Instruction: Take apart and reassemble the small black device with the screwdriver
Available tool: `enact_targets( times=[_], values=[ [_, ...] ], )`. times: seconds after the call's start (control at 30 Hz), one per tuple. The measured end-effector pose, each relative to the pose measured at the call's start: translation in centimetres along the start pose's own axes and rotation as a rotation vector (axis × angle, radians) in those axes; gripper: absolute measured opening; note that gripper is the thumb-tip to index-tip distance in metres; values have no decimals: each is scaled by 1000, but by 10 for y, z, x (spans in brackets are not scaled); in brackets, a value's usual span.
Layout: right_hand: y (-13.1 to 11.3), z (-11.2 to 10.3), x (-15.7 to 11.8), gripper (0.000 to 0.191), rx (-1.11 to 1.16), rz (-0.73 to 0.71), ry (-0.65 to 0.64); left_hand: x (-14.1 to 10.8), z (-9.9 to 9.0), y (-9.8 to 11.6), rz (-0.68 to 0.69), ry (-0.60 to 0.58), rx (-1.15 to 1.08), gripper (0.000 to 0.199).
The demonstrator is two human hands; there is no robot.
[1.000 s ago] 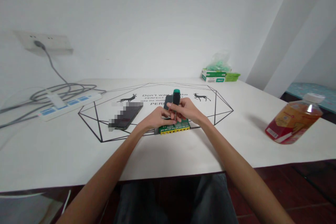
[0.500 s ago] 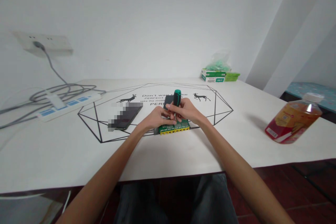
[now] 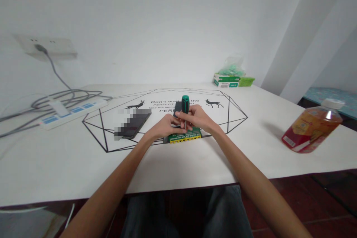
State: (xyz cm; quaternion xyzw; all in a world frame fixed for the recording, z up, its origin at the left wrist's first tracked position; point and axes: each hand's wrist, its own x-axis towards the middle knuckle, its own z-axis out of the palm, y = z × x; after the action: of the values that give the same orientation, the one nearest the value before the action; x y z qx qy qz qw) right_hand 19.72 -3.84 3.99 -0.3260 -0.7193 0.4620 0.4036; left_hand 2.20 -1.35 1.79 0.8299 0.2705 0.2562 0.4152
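Note:
My right hand (image 3: 200,117) is closed around the lower handle of a green and black screwdriver (image 3: 185,103), which stands nearly upright. Its shaft points down at a green circuit board (image 3: 196,132) with a row of yellow terminals along the near edge. My left hand (image 3: 165,125) lies over the board's left part, fingers curled in close to the shaft and tip. What those fingers pinch, if anything, is hidden. Behind the hands, a dark block-like object (image 3: 177,108) shows only in part.
A dark phone (image 3: 136,125) lies left of the board. Farther left are a white power strip (image 3: 74,113) and coiled grey cables (image 3: 64,98). To the right stands a bottle of amber drink (image 3: 312,126). Green and white boxes (image 3: 226,80) sit at the table's back.
The screwdriver's handle has tilted slightly left and now stands straighter. Both hands have stayed at nearly the same place over the board.

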Motion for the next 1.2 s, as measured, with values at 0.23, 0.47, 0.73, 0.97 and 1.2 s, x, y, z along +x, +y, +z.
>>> enact_targets(
  times=[0.23,0.47,0.73,0.97,1.2],
  values=[
    [2,-1,1,44,-31,-20,-20,2,3,-2,-6,32,-38,19],
    [4,-3,1,44,-43,-52,-28,1,3,3,3,12,-10,18],
    [5,-2,1,43,-25,-65,-21,-1,0,1,1,-13,30,19],
    [4,-1,1,42,-20,-31,-12,1,3,0,-25,33,-8,21],
    [1,-1,0,38,0,-42,-14,-1,0,3,-7,-39,45,18]
  ],
)
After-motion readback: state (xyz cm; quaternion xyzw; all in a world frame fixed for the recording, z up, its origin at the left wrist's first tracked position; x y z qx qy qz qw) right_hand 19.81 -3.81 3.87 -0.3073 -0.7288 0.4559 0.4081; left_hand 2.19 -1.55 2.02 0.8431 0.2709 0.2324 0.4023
